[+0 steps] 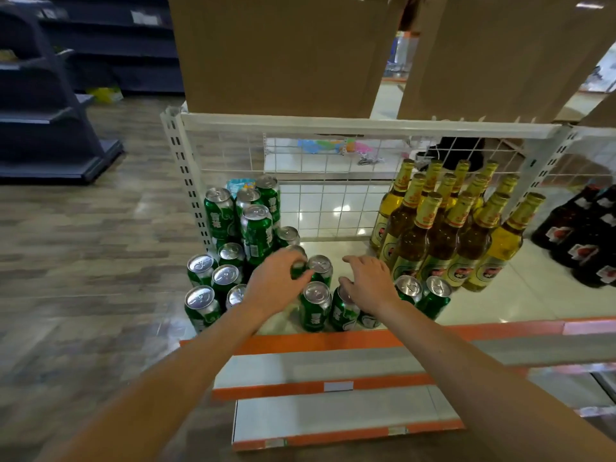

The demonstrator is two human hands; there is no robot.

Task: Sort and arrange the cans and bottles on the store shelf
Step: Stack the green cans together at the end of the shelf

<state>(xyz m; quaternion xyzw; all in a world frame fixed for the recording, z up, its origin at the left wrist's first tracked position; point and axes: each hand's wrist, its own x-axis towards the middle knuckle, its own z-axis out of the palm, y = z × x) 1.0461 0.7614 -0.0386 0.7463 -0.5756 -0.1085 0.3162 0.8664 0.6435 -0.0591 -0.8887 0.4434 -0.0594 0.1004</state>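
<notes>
Several green cans (pixel 220 215) stand on the left of the white shelf (pixel 533 305), some stacked in two layers. My left hand (pixel 276 281) grips a green can (pixel 299 267) from above in the middle of the group. My right hand (pixel 370 283) hovers with spread fingers over another green can (pixel 343 311) at the shelf's front; its thumb touches the can's top. Two more green cans (pixel 423 295) stand to the right of that hand. Several yellow bottles (pixel 450 228) with gold caps fill the right side.
Dark bottles (pixel 586 235) stand at the far right. A white wire grid (pixel 333 201) backs the shelf, and cardboard boxes (pixel 283 55) sit on top. Lower shelves with orange edges (pixel 316 386) jut out below. A dark shelving unit (pixel 43 105) stands at the left on the wood floor.
</notes>
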